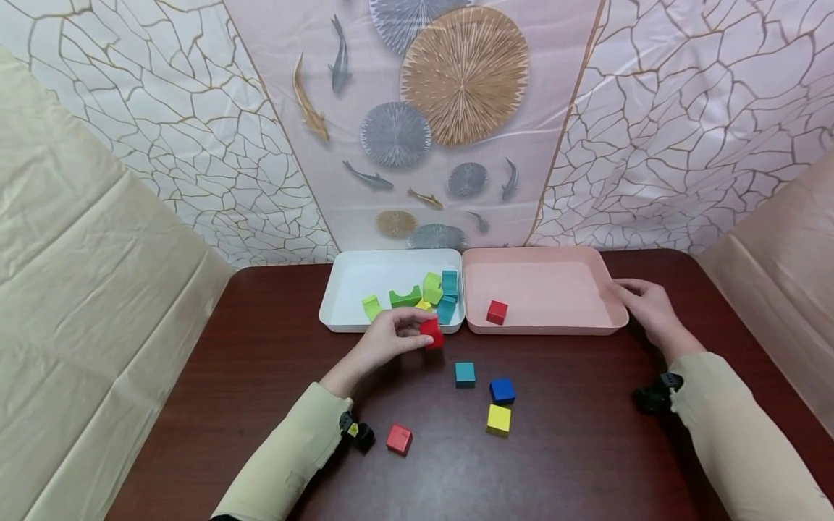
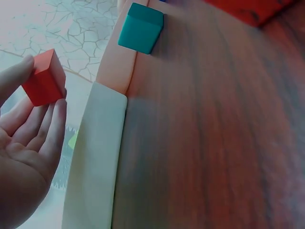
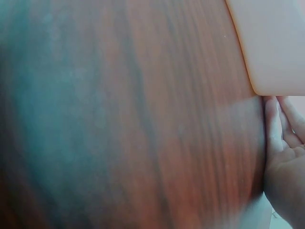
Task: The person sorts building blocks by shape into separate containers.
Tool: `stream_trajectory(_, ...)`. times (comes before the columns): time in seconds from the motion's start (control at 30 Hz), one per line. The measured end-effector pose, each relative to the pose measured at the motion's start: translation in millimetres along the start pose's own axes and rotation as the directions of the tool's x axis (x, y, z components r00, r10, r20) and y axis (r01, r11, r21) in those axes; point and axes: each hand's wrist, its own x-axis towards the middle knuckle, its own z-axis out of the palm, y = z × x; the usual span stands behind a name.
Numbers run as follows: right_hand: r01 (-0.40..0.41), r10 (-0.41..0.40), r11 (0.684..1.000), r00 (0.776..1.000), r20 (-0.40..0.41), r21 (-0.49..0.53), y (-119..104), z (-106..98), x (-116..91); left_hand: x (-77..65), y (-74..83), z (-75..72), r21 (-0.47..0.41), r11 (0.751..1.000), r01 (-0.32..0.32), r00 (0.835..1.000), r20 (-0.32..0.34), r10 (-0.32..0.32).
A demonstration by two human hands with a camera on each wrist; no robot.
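Observation:
My left hand [image 1: 394,336] pinches a red block [image 1: 432,333] between thumb and fingers, just over the front rim of the white tray [image 1: 352,278]. In the left wrist view the same red block [image 2: 45,78] is held up at the fingertips. The fingers of my right hand [image 1: 648,310] touch the right side of the pink tray [image 1: 541,278]. The right wrist view has that hand [image 3: 288,152] with straight fingers against the tray's corner [image 3: 274,71]. Inside the pink tray lies one red cube [image 1: 497,312], near its left front corner.
Green arches [image 1: 405,297], teal blocks [image 1: 449,284] and a bit of yellow lie in the white tray. On the dark table stand a teal cube [image 1: 465,375], a blue cube [image 1: 502,391], a yellow cube [image 1: 498,420] and a red cube [image 1: 399,439]. Patterned cloth hangs behind.

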Motion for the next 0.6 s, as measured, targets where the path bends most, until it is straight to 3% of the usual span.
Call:
stream_trajectory(0.33, -0.004, 0.004, 1.000, 1.000, -0.008, 0.002, 0, 0, 1, 14.6, 13.1, 2.8, 0.026, 1.000, -0.013, 0.999, -0.033, 0.014)
stream_trajectory(0.6, -0.010, 0.010, 1.000, 1.000, -0.001, 0.002, 1, 1, -1, 28.5, 20.9, 9.6, -0.004, 1.000, -0.002, 1.000, -0.026, 0.002)
